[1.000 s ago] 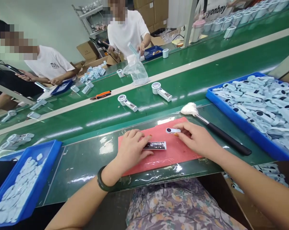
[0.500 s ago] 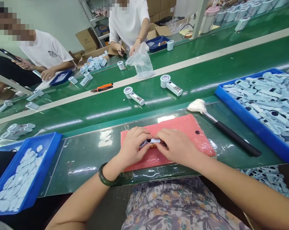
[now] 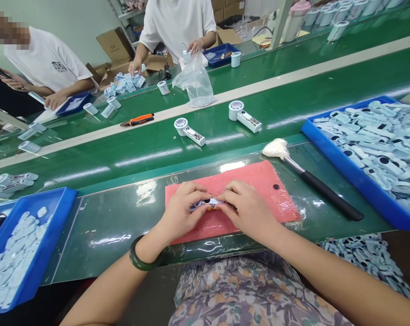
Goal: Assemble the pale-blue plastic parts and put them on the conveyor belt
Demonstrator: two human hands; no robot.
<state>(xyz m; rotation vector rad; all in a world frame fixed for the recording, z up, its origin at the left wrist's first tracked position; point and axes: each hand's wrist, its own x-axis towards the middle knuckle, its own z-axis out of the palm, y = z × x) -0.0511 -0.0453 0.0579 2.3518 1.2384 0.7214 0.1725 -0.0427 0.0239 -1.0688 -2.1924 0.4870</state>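
Observation:
My left hand (image 3: pixel 181 212) and my right hand (image 3: pixel 248 209) meet over a pink mat (image 3: pixel 266 181) at the near edge of the bench. Together they pinch a small pale-blue plastic part (image 3: pixel 209 202) with a dark round hole; most of it is hidden under my fingers. A green bangle (image 3: pixel 137 260) sits on my left wrist.
A blue tray (image 3: pixel 340 156) of pale-blue shells lies at right, another blue tray (image 3: pixel 38 253) of small pieces at left. A black-handled brush (image 3: pixel 313 183) lies right of the mat. Two finished units (image 3: pixel 188 131) (image 3: pixel 243 116) and orange-handled pliers (image 3: pixel 138 120) rest on the green belt. Two people work across it.
My right hand carried the pale-blue part leftwards from the mat's far side to my left hand and the dark strip it held; both hands now close on the pieces together.

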